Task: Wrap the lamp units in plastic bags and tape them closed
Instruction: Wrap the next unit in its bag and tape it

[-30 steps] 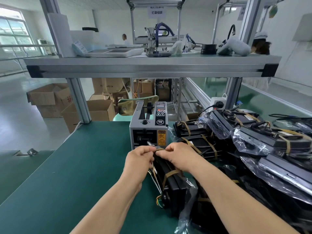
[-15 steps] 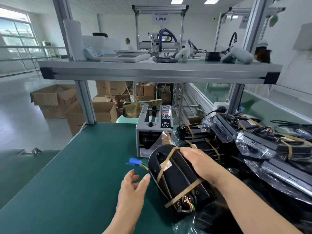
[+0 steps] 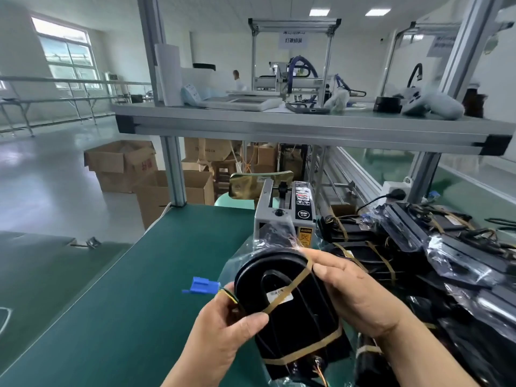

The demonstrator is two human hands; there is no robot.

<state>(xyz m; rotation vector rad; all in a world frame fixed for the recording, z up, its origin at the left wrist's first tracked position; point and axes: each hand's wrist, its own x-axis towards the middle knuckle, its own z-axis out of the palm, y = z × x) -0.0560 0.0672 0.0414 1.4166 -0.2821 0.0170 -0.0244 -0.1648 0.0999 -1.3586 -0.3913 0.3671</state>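
A black lamp unit (image 3: 293, 317) banded with brown tape strips is raised above the green bench, its rounded end up. My left hand (image 3: 223, 331) grips its left edge and the wire bundle with a blue connector (image 3: 202, 284) sticking out left. My right hand (image 3: 357, 297) holds the right side, fingers curled over the top edge. A clear plastic bag (image 3: 262, 247) hangs loosely behind and around the unit's far end. The grey tape dispenser (image 3: 287, 216) stands just beyond.
A pile of bagged and taped lamp units (image 3: 418, 247) fills the bench to the right. An aluminium shelf (image 3: 307, 129) with tools runs overhead. Cardboard boxes (image 3: 122, 166) stand on the floor beyond the green bench top (image 3: 125, 303).
My left hand, open beside the unit half a second ago, now grips its left edge and wires. The unit has been lifted and tipped upright; the view has moved closer.
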